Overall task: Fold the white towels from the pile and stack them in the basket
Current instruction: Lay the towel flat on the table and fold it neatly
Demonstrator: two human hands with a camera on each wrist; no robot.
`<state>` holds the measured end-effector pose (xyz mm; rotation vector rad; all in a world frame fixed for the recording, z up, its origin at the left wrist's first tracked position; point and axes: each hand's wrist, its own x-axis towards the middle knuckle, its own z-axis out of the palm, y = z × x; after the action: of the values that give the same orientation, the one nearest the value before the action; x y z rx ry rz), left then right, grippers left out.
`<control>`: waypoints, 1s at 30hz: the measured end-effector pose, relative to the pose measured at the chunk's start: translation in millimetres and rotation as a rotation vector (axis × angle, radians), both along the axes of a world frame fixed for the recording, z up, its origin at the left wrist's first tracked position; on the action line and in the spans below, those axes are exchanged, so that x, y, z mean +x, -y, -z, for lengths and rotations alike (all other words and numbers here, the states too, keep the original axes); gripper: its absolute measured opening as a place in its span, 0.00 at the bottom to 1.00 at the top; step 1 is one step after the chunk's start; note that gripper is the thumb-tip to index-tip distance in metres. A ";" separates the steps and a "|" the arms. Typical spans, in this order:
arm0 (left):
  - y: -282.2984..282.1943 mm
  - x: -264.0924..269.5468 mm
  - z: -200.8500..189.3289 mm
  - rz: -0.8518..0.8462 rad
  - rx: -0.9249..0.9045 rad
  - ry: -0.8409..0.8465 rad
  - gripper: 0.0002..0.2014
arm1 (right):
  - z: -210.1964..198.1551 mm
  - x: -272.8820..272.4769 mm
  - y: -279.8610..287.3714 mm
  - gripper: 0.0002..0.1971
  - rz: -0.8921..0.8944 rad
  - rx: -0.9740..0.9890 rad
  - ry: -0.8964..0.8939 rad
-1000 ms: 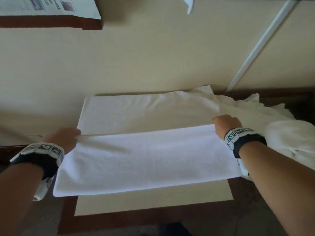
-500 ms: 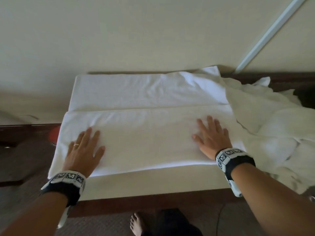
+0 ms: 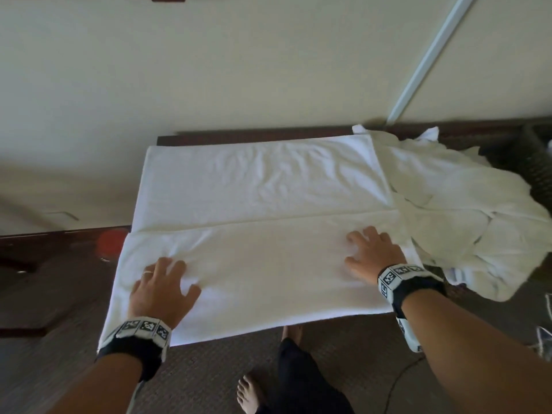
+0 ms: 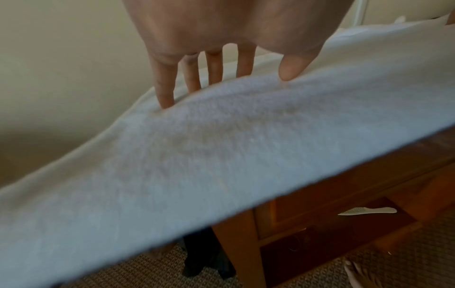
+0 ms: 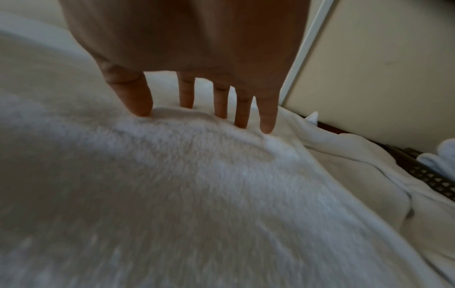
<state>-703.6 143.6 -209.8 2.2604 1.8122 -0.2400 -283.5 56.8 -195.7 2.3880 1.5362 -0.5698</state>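
Two hands lie flat on one towel [image 3: 263, 234], which is spread over the dark wooden table [image 3: 257, 133] with its long axis running left to right, parallel to the table's front edge. The near half is already doubled over: a fold edge runs across the middle of the cloth, and the folded layer's near edge overhangs the table's front edge. The left hand [image 3: 162, 289] presses on the folded layer near its left end, fingers [image 4: 165, 85] straight and spread, tips sinking into the pile; it grips nothing. The right hand [image 3: 375, 255] presses near the right end, fingers [image 5: 242, 111] likewise extended and splayed, with nothing pinched.

Both hands sit on the near side of the fold edge, so the unfolded far strip lies ahead of the fingertips, toward the wall [image 3: 239, 70]. Each short end lies outward of its own hand, the left end nearer the left hand, the right end nearer the right. I judge this a smoothing step; the next fold probably calls for either carrying one short end across the long axis to meet the other, or closing the far strip.

At the table's right end the pile [image 3: 466, 210] of loose white towels touches and partly overlaps the spread towel's right end. A dark woven basket [image 3: 537, 162] shows at the far right corner, beyond the pile, so it is nearer the right hand.
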 end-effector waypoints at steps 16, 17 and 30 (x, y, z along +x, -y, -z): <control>-193.2 74.0 -26.6 0.167 -0.152 -0.219 0.21 | -27.4 63.3 -176.6 0.13 -0.208 0.007 0.076; -210.4 80.3 -25.9 0.165 -0.130 -0.215 0.22 | -24.6 69.0 -192.5 0.14 -0.219 0.031 0.082; -339.3 116.5 3.7 0.137 -0.038 -0.279 0.29 | 16.3 126.9 -300.6 0.26 -0.263 0.087 0.154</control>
<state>-587.1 482.9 -213.5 2.4273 1.7581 -0.6376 -156.5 357.5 -212.0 2.1804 1.7974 -0.2621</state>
